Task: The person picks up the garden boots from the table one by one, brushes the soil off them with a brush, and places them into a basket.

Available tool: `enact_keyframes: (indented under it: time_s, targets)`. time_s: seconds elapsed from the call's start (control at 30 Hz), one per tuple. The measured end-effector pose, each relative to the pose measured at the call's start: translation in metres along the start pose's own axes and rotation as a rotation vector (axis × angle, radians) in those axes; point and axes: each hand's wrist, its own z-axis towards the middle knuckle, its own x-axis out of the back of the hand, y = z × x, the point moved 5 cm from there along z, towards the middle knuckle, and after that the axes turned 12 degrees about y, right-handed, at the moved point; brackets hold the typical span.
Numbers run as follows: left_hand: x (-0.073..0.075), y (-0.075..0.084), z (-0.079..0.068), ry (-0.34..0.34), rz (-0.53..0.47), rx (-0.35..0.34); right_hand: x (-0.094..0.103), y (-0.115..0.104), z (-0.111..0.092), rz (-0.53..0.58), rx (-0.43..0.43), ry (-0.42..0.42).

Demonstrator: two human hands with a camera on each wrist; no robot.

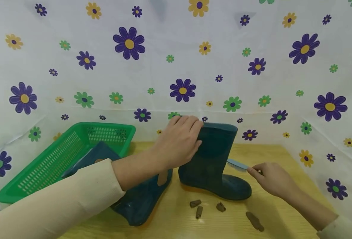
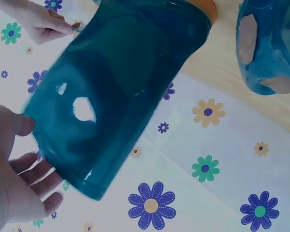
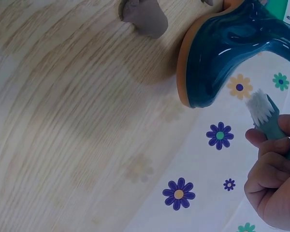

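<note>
**Patched boot (image 1: 147, 199) at left, bare-sided upright boot (image 1: 207, 159) in the middle**

At far left is the green basket (image 1: 48, 164). Beside it the patched boot lies on its side on the table (image 1: 170, 222), its sole facing right. Its long axis seems to slant from the basket down to the right; the forearm hides the middle, so which way its toe points cannot be told. Brown patches (image 1: 162, 178) cling to it, so I judge its cleaning as work left to do.

Next, the left hand (image 1: 183, 137) holds the upright boot by the top of its shaft, fingers curled at the rim. This boot stands on the table, right of the patched boot; its toe points right, and its shaft rises with a slight lean the same way. No brown shows on its near side or front, and brown lumps (image 1: 195, 203) lie before it, so this boot looks well along, perhaps nearly done. Its far side, toward the wall, is only partly seen, so I cannot call it finished.

At right, the right hand (image 1: 274, 179) pinches the brush (image 1: 237, 164) by its handle. The brush points left, its head end just beside the shaft; whether the bristles touch cannot be told.
</note>
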Motion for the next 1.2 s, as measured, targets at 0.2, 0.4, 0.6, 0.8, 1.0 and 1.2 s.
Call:
enact_keyframes:
  time_s: [0.2, 0.4, 0.6, 0.8, 1.0, 1.2]
  targets:
    - [-0.014, -0.005, 0.019, -0.188, 0.004, 0.066, 0.004, 0.008, -0.002, -0.007, -0.025, -0.023]
    - [-0.023, -0.009, 0.030, -0.337, 0.019, 0.145, -0.002, 0.015, -0.006, -0.005, -0.043, -0.032]
    - [-0.023, -0.007, 0.032, -0.221, 0.125, 0.008, -0.001, 0.020, -0.007, -0.010, -0.039, 0.018]
    - [-0.031, -0.015, 0.038, -0.229, 0.160, -0.177, -0.004, 0.026, -0.010, -0.132, 0.087, 0.168]
    - [-0.038, -0.020, 0.042, -0.221, 0.104, -0.286, -0.023, 0.045, -0.011, -0.231, 0.284, 0.334]
    - [-0.037, -0.024, 0.047, -0.183, 0.095, -0.223, -0.034, 0.068, -0.014, -0.282, 0.446, 0.538]
